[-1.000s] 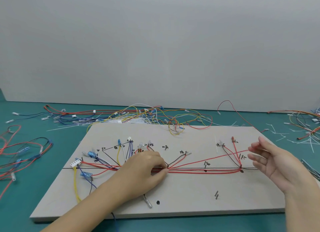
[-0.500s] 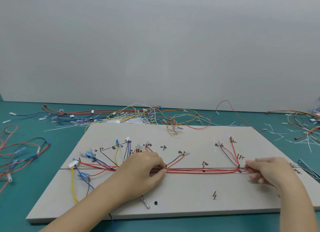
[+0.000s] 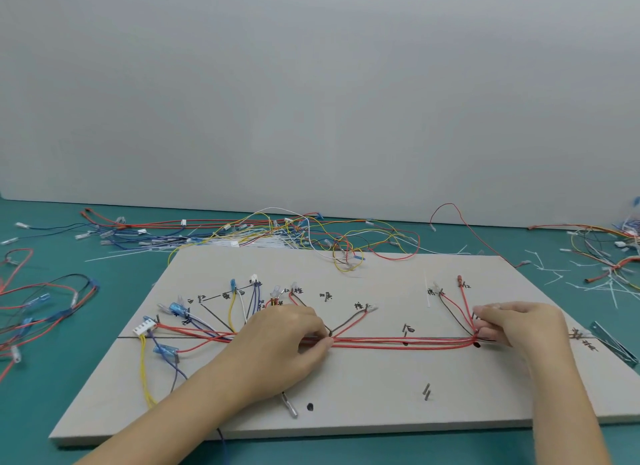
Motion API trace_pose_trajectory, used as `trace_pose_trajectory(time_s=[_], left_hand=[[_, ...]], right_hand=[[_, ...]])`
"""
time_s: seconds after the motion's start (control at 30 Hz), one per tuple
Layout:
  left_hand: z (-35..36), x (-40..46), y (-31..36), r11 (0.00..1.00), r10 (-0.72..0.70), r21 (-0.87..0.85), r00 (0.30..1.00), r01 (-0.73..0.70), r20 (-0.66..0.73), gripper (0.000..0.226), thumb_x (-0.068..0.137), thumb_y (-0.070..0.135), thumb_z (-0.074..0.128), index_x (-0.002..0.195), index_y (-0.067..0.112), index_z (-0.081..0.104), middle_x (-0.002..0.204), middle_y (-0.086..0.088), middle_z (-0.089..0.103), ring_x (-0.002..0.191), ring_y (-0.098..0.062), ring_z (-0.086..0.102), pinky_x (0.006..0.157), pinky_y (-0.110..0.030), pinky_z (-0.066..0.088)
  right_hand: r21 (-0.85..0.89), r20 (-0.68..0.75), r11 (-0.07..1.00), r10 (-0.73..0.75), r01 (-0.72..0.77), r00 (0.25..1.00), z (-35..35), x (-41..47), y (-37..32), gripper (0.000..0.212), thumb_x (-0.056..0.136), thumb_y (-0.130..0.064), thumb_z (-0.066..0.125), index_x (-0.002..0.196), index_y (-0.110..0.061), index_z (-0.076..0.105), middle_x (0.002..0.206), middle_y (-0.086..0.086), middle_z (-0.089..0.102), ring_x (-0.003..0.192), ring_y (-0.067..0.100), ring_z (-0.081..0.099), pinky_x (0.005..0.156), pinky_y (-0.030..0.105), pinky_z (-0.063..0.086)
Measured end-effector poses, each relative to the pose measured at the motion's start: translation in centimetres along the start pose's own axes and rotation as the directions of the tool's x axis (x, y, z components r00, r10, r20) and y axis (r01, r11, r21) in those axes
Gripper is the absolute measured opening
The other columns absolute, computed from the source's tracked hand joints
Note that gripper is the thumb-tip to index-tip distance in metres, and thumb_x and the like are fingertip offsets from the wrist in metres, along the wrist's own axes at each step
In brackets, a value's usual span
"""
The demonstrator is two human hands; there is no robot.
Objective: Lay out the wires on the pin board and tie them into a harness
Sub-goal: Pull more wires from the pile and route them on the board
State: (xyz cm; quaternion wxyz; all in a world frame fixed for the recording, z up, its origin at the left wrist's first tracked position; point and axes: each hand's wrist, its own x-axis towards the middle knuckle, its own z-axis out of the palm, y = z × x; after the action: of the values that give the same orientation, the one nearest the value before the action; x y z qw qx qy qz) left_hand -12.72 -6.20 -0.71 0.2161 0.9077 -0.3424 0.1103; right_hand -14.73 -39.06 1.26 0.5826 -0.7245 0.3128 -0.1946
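Wires lie routed along a drawn line on the grey pin board [image 3: 346,388], which rests on the teal table [image 3: 41,378]. The left hand [image 3: 277,343] pinches the red wire bundle [image 3: 398,342] mid-board; the right hand [image 3: 519,329] pinches it at the right-hand branch point. One white multi-pin connector [image 3: 144,326] sits at the left end (handwritten labels beside the branches are too small to read).
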Motion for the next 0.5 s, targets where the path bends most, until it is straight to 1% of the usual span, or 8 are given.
trace_pose_trajectory(time_s=[0.03, 0.13, 0.23, 0.33, 0.4, 0.5], left_hand=[[0.0, 0.0, 0.0, 1.0, -0.001, 0.0, 1.0, 0.001, 0.001, 0.032, 0.094, 0.044, 0.043, 0.096, 0.026, 0.07, 0.094, 0.013, 0.067, 0.091, -0.003, 0.058, 0.08, -0.027, 0.047], [0.0, 0.0, 0.0, 1.0, -0.004, 0.005, 1.0, 0.004, 0.002, 0.033, 0.094, 0.044, 0.043, 0.097, 0.026, 0.07, 0.094, 0.013, 0.067, 0.092, -0.004, 0.058, 0.079, -0.026, 0.046], [0.0, -0.1, 0.1, 1.0, -0.007, 0.007, 1.0, 0.007, 0.001, 0.032, 0.094, 0.044, 0.043, 0.097, 0.026, 0.07, 0.095, 0.013, 0.066, 0.093, -0.004, 0.057, 0.08, -0.026, 0.046], [-0.1, -0.1, 0.1, 1.0, -0.003, 0.008, 1.0, 0.003, 0.002, 0.03, 0.095, 0.043, 0.045, 0.097, 0.026, 0.07, 0.095, 0.013, 0.065, 0.093, -0.004, 0.056, 0.081, -0.026, 0.045], [0.0, 0.0, 0.1, 1.0, -0.005, 0.006, 1.0, 0.005, 0.003, 0.031, 0.094, 0.044, 0.045, 0.096, 0.026, 0.069, 0.095, 0.013, 0.064, 0.094, -0.004, 0.055, 0.082, -0.027, 0.045], [0.1, 0.0, 0.1, 1.0, -0.012, -0.001, 1.0, 0.012, 0.004, 0.032, 0.094, 0.047, 0.044, 0.094, 0.026, 0.069, 0.094, 0.013, 0.064, 0.094, -0.003, 0.055, 0.082, -0.029, 0.046]], right_hand=[[0.04, 0.007, 0.999, 0.008, -0.009, 1.0, 0.0, -0.1, -0.1, 0.006, 0.077, 0.008, 0.072, 0.077, 0.009, 0.067, 0.072, 0.02, 0.068, 0.039, 0.013, 0.062, 0.045, 0.014, 0.053], [0.129, 0.041, 0.991, 0.022, -0.027, 0.999, 0.2, -0.2, -0.2, 0.003, 0.079, 0.01, 0.069, 0.08, 0.009, 0.066, 0.077, 0.019, 0.067, 0.043, 0.012, 0.065, 0.048, 0.013, 0.053], [0.137, 0.074, 0.99, 0.012, -0.022, 0.997, 0.3, 0.1, 0.0, 0.004, 0.083, 0.007, 0.066, 0.08, 0.005, 0.067, 0.075, 0.018, 0.069, 0.049, 0.014, 0.068, 0.054, 0.014, 0.055], [0.121, 0.106, 0.991, 0.035, -0.048, 0.994, 0.0, 0.8, 0.3, 0.004, 0.086, 0.004, 0.065, 0.084, 0.003, 0.068, 0.076, 0.018, 0.069, 0.052, 0.015, 0.07, 0.064, 0.019, 0.056], [0.114, 0.123, 0.991, 0.052, -0.066, 0.991, -0.3, 1.4, 0.4, 0.004, 0.086, 0.004, 0.065, 0.084, 0.002, 0.068, 0.074, 0.017, 0.07, 0.051, 0.016, 0.07, 0.062, 0.021, 0.057], [0.034, 0.145, 0.999, 0.028, -0.033, 0.989, -0.3, 1.8, 0.3, 0.001, 0.083, 0.002, 0.069, 0.083, 0.001, 0.07, 0.061, 0.013, 0.07, 0.044, 0.014, 0.065, 0.05, 0.017, 0.056]])
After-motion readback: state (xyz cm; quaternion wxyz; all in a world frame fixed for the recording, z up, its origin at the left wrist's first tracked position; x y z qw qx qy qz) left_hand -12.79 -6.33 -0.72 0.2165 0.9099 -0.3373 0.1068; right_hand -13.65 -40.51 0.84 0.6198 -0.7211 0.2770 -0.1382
